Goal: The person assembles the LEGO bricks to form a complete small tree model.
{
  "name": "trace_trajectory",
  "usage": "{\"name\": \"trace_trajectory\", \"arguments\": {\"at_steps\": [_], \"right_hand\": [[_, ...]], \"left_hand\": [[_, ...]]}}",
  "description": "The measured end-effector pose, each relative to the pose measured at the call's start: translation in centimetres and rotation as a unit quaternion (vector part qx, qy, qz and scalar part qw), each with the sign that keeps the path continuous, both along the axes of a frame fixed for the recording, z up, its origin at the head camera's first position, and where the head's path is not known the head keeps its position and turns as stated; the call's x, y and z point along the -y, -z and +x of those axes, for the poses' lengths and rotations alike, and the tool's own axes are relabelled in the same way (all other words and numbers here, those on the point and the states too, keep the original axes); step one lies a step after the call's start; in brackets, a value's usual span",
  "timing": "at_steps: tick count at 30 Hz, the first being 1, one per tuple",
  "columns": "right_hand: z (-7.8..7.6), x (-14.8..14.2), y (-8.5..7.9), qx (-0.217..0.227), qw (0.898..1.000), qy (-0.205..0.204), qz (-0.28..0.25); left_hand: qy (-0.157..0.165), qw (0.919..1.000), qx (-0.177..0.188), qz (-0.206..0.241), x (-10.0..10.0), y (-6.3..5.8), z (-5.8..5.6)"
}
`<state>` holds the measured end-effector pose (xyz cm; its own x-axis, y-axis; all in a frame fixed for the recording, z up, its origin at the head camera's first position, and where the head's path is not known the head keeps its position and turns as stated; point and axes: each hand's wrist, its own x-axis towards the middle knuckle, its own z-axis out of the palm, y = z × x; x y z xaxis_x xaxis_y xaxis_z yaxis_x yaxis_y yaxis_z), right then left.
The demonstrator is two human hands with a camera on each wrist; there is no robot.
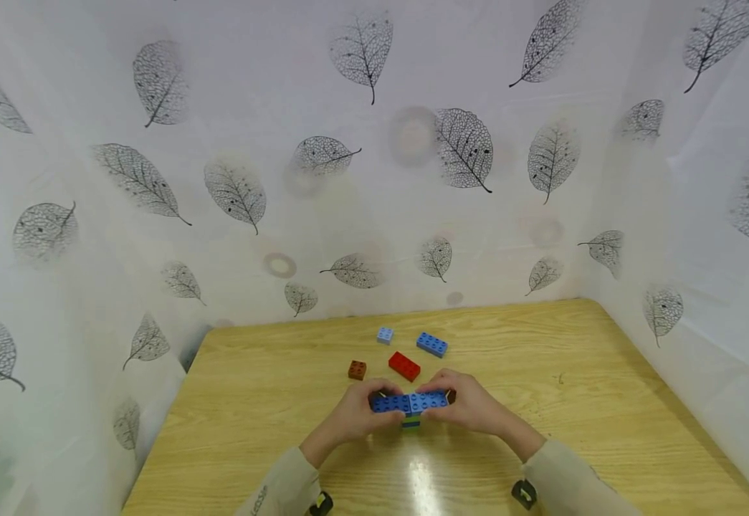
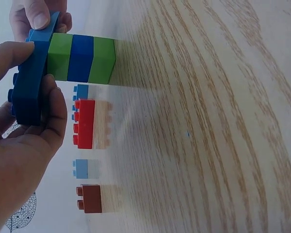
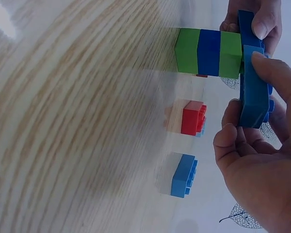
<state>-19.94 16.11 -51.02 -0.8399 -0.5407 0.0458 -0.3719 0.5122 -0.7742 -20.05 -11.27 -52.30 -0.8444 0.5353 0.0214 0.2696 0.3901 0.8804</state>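
A short stack of bricks (image 2: 80, 57), green, blue and green, stands upright on the table. Across its top lie two long blue bricks end to end, jutting out to either side. My left hand (image 1: 361, 410) grips the left blue brick (image 2: 29, 92), thumb on the near side and fingers curled round the far side and underneath. The right blue brick (image 3: 254, 92) is held by my right hand (image 1: 471, 405) in the same way. In the right wrist view, this brick's inner end sits right at the top green brick.
Beyond the hands lie a red brick (image 1: 404, 366), a blue brick (image 1: 432, 345), a small light blue brick (image 1: 385, 335) and a small brown brick (image 1: 358, 370). A leaf-patterned curtain (image 1: 374, 215) hangs behind the wooden table (image 1: 251, 401) and along its sides.
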Motion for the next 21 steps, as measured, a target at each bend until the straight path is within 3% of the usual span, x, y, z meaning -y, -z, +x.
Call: {"name": "trace_trajectory", "arguments": {"at_steps": [21], "right_hand": [[-0.06,0.19,-0.28,0.023,1.0,0.002,-0.002]], "left_hand": [[-0.002,1.0,-0.007,-0.004,-0.02,-0.28,0.38]]}}
